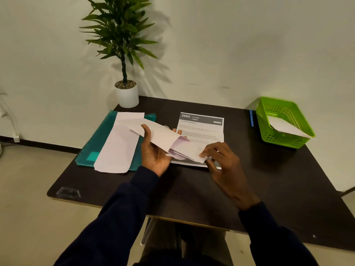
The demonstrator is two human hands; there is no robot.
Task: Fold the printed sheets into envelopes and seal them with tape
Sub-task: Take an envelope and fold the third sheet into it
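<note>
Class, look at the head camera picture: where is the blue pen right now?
The blue pen lies on the dark table at its far right, just left of the green basket.

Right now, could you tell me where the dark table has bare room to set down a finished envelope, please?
Free: the dark table between the printed sheet and green plastic basket, and the near strip around the sleeves. Crowded: the far left, with the teal plastic folder, white envelope and potted plant, and the middle, under both hands.
</note>
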